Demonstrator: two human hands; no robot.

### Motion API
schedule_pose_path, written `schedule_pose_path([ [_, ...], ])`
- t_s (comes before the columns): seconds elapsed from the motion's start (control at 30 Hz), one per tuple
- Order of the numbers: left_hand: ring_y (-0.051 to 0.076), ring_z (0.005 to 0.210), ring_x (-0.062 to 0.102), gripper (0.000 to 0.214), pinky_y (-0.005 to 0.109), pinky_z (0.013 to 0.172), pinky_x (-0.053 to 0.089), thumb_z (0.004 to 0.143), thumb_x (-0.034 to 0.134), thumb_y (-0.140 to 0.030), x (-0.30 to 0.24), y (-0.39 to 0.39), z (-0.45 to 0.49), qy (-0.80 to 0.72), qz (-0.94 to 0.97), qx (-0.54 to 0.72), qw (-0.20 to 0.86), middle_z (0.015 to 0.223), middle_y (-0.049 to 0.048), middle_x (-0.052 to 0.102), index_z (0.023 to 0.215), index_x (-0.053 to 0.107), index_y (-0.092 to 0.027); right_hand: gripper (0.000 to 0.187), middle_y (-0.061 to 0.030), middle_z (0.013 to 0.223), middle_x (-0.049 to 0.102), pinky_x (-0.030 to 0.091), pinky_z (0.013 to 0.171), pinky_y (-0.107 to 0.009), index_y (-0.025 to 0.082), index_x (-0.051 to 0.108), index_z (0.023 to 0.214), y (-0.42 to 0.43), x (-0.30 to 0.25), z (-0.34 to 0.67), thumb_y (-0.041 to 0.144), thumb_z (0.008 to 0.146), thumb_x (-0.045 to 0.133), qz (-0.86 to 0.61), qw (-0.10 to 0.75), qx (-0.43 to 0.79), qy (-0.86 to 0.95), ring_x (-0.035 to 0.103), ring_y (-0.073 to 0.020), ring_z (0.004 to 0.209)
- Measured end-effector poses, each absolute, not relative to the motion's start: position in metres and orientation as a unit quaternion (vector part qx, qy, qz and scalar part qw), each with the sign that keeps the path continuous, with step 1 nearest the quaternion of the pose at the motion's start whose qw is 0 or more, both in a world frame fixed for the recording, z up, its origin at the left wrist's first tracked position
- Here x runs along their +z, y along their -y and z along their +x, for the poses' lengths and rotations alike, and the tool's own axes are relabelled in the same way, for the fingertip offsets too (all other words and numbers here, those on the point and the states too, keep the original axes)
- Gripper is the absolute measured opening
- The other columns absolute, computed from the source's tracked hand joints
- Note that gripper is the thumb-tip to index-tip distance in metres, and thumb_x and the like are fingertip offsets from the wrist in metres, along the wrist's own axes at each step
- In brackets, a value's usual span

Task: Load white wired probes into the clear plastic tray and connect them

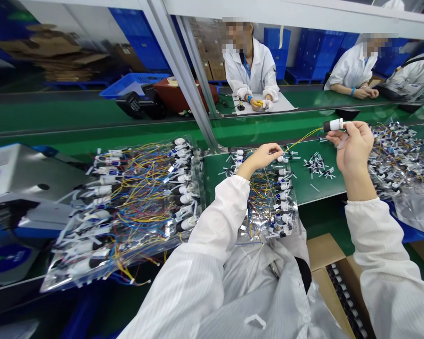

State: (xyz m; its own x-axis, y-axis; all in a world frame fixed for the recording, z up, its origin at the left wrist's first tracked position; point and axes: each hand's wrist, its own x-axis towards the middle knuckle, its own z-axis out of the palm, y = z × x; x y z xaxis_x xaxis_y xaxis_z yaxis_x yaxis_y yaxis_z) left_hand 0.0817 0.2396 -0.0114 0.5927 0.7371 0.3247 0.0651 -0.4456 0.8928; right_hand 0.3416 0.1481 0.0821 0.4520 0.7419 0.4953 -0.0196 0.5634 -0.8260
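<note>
My right hand is raised over the bench with its fingers closed on a small white-and-black cylinder. Thin yellow wires run from the cylinder's black end toward my left hand. The fingertips of that hand are pinched together at the far end of the wires. Below it lies a plastic tray with rows of similar wired cylinders along its sides and tangled coloured wires between them. A small pile of black-and-white pieces rests on the green bench between my hands.
A larger tray of wired cylinders lies at left, next to a metal machine. Heaped wired parts are at right. An open cardboard box stands below the bench edge. Metal posts rise ahead; co-workers sit across the line.
</note>
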Motion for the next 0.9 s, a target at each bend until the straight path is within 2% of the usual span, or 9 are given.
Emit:
schedule_pose_path([
  [0.1,0.02,0.099,0.072,0.022,0.036,0.094,0.052,0.087,0.072,-0.035,-0.018,-0.239,0.084,-0.223,0.708,0.423,0.52,0.111,0.0119,0.078,0.082,0.061,-0.017,0.033,0.0047,0.081,0.067,0.066,0.059,-0.029,0.026,0.048,0.089,-0.151,0.08,0.341,0.048,0.093,0.072,-0.393,0.759,0.253,0.454,0.073,-0.0144,0.064],
  [0.17,0.019,0.097,0.073,0.025,0.035,0.092,0.053,0.087,0.072,-0.034,-0.021,-0.24,0.084,-0.213,0.664,0.448,0.559,0.107,0.0122,0.08,0.079,0.054,-0.019,0.033,0.0049,0.08,0.066,0.066,0.059,-0.029,0.026,0.048,0.089,-0.153,0.077,0.342,0.049,0.093,0.072,-0.393,0.757,0.257,0.454,0.073,-0.0142,0.064],
  [0.3,0.015,0.077,0.07,0.024,0.027,0.07,0.049,0.085,0.071,-0.033,-0.022,-0.245,0.084,-0.266,0.587,0.489,0.588,0.084,0.0059,0.079,0.079,0.051,-0.021,0.034,0.0048,0.08,0.065,0.066,0.058,-0.03,0.026,0.05,0.09,-0.146,0.076,0.341,0.05,0.092,0.074,-0.399,0.749,0.254,0.464,0.071,-0.0141,0.063],
  [0.4,0.014,0.072,0.068,0.02,0.023,0.057,0.042,0.085,0.067,-0.031,-0.02,-0.25,0.085,-0.319,0.521,0.508,0.607,0.083,0.0041,0.077,0.079,0.051,-0.021,0.033,0.003,0.087,0.065,0.066,0.062,-0.031,0.026,0.054,0.091,-0.136,0.081,0.328,0.051,0.091,0.076,-0.391,0.734,0.248,0.496,0.074,-0.0153,0.07],
  [0.5,0.013,0.071,0.068,0.017,0.022,0.055,0.041,0.085,0.065,-0.028,-0.021,-0.258,0.082,-0.38,0.477,0.511,0.606,0.087,0.004,0.077,0.079,0.051,-0.021,0.031,0.0014,0.1,0.067,0.067,0.065,-0.032,0.026,0.058,0.091,-0.129,0.091,0.312,0.048,0.088,0.08,-0.347,0.722,0.256,0.541,0.075,-0.0162,0.075],
  [0.6,0.017,0.08,0.071,0.013,0.026,0.066,0.052,0.085,0.067,-0.028,-0.025,-0.266,0.068,-0.472,0.484,0.514,0.529,0.095,0.0075,0.077,0.086,0.056,-0.02,0.024,0.0005,0.099,0.069,0.067,0.064,-0.034,0.026,0.062,0.094,-0.13,0.105,0.3,0.043,0.09,0.078,-0.296,0.728,0.263,0.559,0.075,-0.017,0.072],
  [0.7,0.028,0.121,0.067,0.041,0.038,0.093,0.057,0.08,0.08,-0.032,-0.021,-0.266,0.05,-0.532,0.543,0.537,0.366,0.13,0.014,0.071,0.114,0.061,-0.021,0.023,0.0005,0.094,0.072,0.068,0.067,-0.034,0.028,0.063,0.096,-0.136,0.121,0.292,0.046,0.092,0.077,-0.292,0.731,0.265,0.557,0.076,-0.0184,0.075],
  [0.8,0.034,0.151,0.044,0.069,0.048,0.112,0.049,0.086,0.078,-0.048,-0.002,-0.252,0.046,-0.464,0.633,0.567,0.25,0.159,0.0116,0.05,0.145,0.049,-0.028,0.03,0.0018,0.097,0.073,0.069,0.067,-0.034,0.028,0.061,0.092,-0.14,0.14,0.284,0.047,0.086,0.084,-0.278,0.73,0.269,0.564,0.077,-0.0187,0.078],
  [0.9,0.035,0.148,0.049,0.078,0.054,0.113,0.048,0.094,0.068,-0.059,0.029,-0.226,0.067,-0.316,0.712,0.554,0.295,0.153,0.0092,0.053,0.158,0.035,-0.032,0.023,0.004,0.091,0.072,0.068,0.063,-0.03,0.026,0.062,0.091,-0.136,0.162,0.276,0.039,0.089,0.081,-0.223,0.732,0.268,0.585,0.078,-0.0178,0.077],
])
